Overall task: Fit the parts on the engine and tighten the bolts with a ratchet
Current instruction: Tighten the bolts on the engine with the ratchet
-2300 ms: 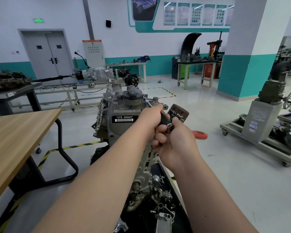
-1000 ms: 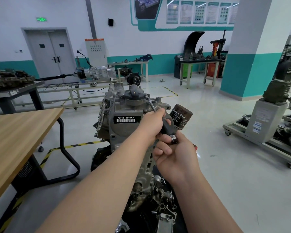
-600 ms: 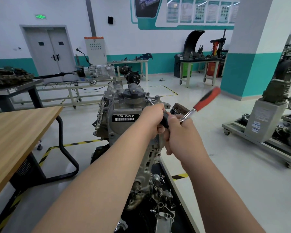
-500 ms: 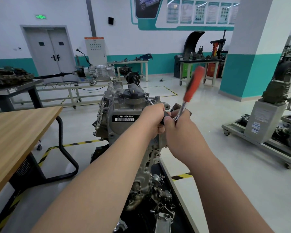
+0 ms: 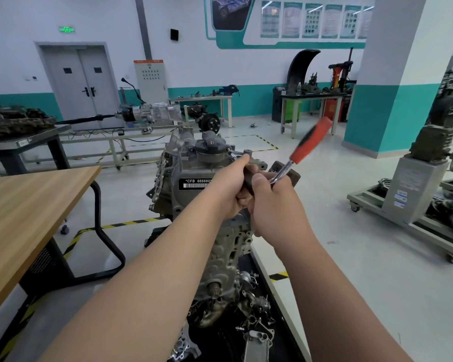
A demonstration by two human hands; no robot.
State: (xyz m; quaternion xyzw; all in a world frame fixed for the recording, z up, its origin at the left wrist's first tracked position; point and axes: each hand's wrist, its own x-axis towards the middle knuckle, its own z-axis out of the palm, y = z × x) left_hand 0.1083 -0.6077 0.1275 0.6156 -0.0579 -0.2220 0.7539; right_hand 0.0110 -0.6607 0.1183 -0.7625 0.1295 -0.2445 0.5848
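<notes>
1. The wooden tabletop [image 5: 32, 205] is sitting at the far left, well apart from both hands.
2. The engine [image 5: 191, 176] is standing upright in the middle, with its white-lettered label facing the camera. All the work is happening at its upper right corner.
3. The left hand [image 5: 229, 186] is curling its fingers tightly round the dark grip of an extension bar [image 5: 232, 154]. The bar's thin steel tip is running up and away to the engine's top, just beside the black cap [image 5: 211, 146]. The bolt itself is hiding at that tip.
4. The right hand [image 5: 275, 205] is pressing against the left one from the right. It is closing its fingers round the steel shank of the ratchet [image 5: 309, 141], close to the head, so it is the hand nearer the handle.
5. The ratchet's long axis is rising from the hands up and to the right, lying crosswise to the extension bar. Its red handle is blurring above the oil filter [image 5: 294, 176], which is peeking out behind the right hand. Any coming stroke is probably depending on swinging about the bar's line while the left hand is steadying it.
6. Half a second ago the handle was standing nearly upright, and now it is leaning over to the right. A second ago it was hanging low behind the wrist. The hands and the engine are keeping their places, so the tightening seems to be under way.
</notes>
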